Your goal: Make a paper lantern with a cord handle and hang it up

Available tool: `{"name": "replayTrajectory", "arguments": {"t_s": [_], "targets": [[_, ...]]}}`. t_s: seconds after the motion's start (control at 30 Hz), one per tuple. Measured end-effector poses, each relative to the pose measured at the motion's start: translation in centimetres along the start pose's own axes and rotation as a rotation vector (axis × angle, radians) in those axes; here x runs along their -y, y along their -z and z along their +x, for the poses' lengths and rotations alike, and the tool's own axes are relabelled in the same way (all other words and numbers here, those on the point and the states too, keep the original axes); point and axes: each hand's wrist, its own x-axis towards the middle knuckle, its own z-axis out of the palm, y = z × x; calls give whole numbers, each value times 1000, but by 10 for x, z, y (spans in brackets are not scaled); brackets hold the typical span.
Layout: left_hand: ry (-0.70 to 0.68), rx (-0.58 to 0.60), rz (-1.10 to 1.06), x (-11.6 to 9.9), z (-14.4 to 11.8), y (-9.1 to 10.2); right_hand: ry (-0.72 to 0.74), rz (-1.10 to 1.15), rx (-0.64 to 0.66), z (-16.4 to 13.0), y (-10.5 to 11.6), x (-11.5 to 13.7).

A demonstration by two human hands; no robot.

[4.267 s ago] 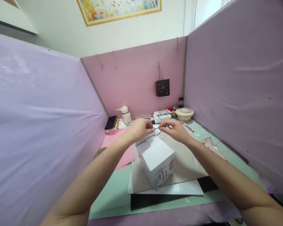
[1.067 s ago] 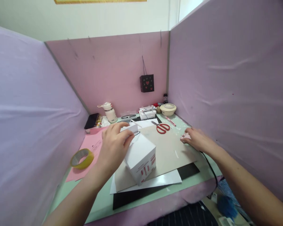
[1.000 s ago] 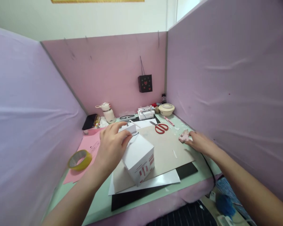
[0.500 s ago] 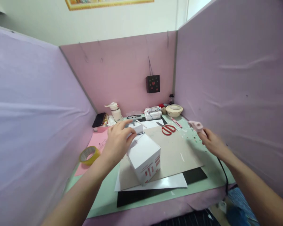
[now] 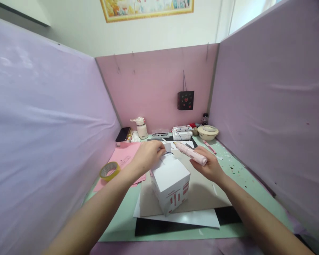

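Note:
A white paper box (image 5: 171, 177) with reddish markings on its front faces stands on a grey-beige board (image 5: 202, 194). Behind its top, my left hand (image 5: 150, 154) has its fingers closed at a small white paper piece (image 5: 167, 147); the fingertips are partly hidden. A thin dark strand lies beside those fingers. My right hand (image 5: 208, 164) grips a pale pink glue gun (image 5: 191, 153), its nozzle pointing left towards the paper piece, apart from it. Scissors (image 5: 189, 145) lie behind the glue gun, mostly covered.
A yellow tape roll (image 5: 110, 171) sits on pink paper (image 5: 124, 156) at the left. Along the back stand a bottle (image 5: 141, 128), white packs (image 5: 182, 134) and a lidded bowl (image 5: 207, 133). A pink cutter (image 5: 209, 147) lies at the right. Partitions enclose the table.
My right hand has brought the glue gun from the far right in towards the box. My left fingers have drawn together at the paper piece. The camera view has shifted.

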Motion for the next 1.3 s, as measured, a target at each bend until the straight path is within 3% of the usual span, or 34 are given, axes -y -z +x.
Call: {"name": "replayTrajectory", "arguments": {"t_s": [0.3, 1.3], "targets": [[16, -20, -59, 5, 1, -3, 26, -36, 33, 0, -13, -8], [15, -27, -65, 4, -2, -3, 24, -98, 64, -2, -15, -13]]}}
